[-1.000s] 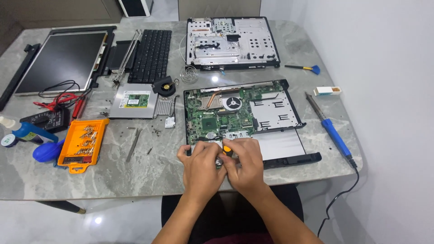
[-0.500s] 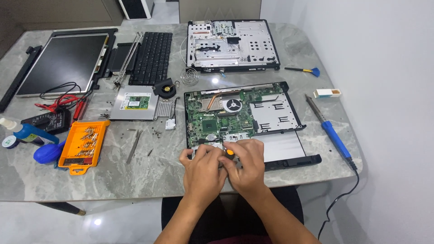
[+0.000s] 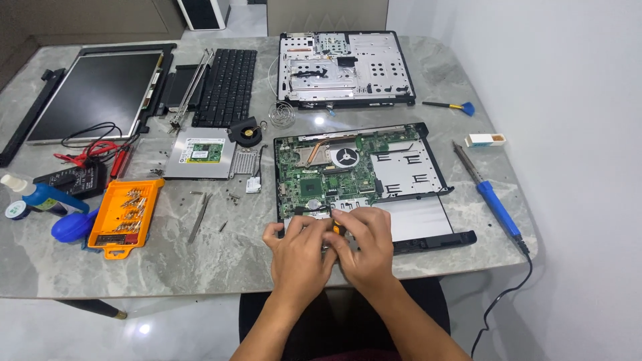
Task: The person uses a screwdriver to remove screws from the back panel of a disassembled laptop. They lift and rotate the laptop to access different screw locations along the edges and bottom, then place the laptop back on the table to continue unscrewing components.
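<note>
We see both hands pressed together at the near edge of the grey marbled worktop (image 3: 221, 261), over the front edge of an opened laptop base (image 3: 428, 220). The right hand (image 3: 364, 247) is closed around a small screwdriver (image 3: 336, 229), of which only an orange and black bit of handle shows between the fingers. The left hand (image 3: 297, 251) is curled beside it, touching the right; we cannot tell whether it grips anything. The tip of the tool is hidden.

The base is a black plastic tray holding a green circuit board (image 3: 321, 177) with a copper heat pipe and a round fan; its right part is bare silvery metal.

Toward the far edge lies a perforated metal chassis plate (image 3: 344, 67) in a black frame. Left of it sit a black keyboard (image 3: 227, 87) and, at the far left corner, a flat dark screen panel (image 3: 93, 93). Near the middle lies a silver drive (image 3: 200, 154) with a white rectangular label carrying a green patch, and a small black fan (image 3: 247, 132) with an orange hub just beside it.

At the left edge we find an orange plastic bit case (image 3: 124, 217), a blue bottle (image 3: 43, 197) with a white cap, and red and black leads (image 3: 93, 150).

Along the right edge lies a blue-handled soldering iron (image 3: 491, 197), its black cord dropping off the worktop, with a small white box (image 3: 485, 140) marked orange at one end near it.
</note>
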